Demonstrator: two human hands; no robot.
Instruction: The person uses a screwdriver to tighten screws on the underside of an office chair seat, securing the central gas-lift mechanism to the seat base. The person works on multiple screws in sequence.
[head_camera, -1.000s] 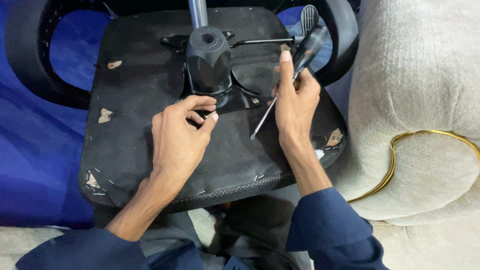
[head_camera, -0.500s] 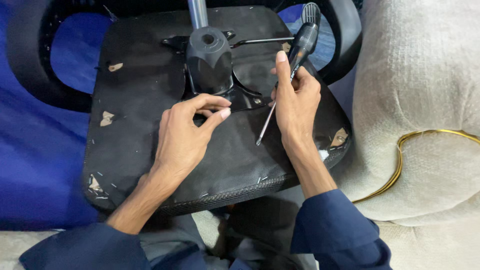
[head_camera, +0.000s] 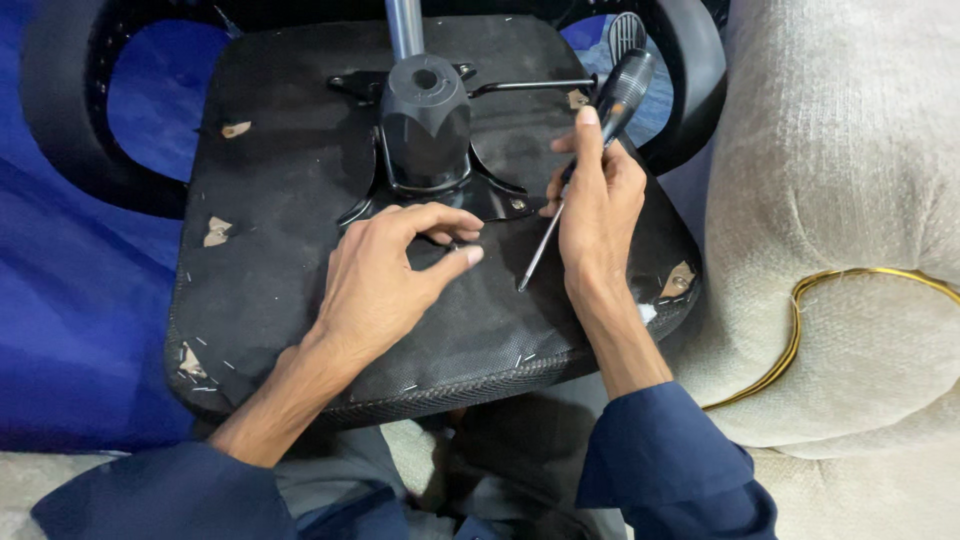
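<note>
An office chair seat (head_camera: 300, 300) is laid upside down, with its black underside facing up. A black mechanism plate (head_camera: 425, 150) is fixed in the middle of it, and a silver post (head_camera: 405, 25) sticks out of the top.

A small dark part, likely a screw (head_camera: 452, 243), is pinched between the thumb and first finger of the left hand (head_camera: 385, 285). It is too small to be seen well. It is held just at the near edge of the plate. For this step to be done well, the little part should be held straight over its hole, and the fingertips should be kept tight so it is not dropped.

A screwdriver (head_camera: 580, 165) is held in the right hand (head_camera: 600, 215). The fingers are wrapped shut around its black handle, and the first finger is laid along the handle. The thin metal tip is pointed down at the seat, close to the left fingers but not touching them. It should be kept still until the part is in place.

A cream sofa arm (head_camera: 840, 250) is seen on the right, and a blue cloth (head_camera: 70, 300) on the left.
</note>
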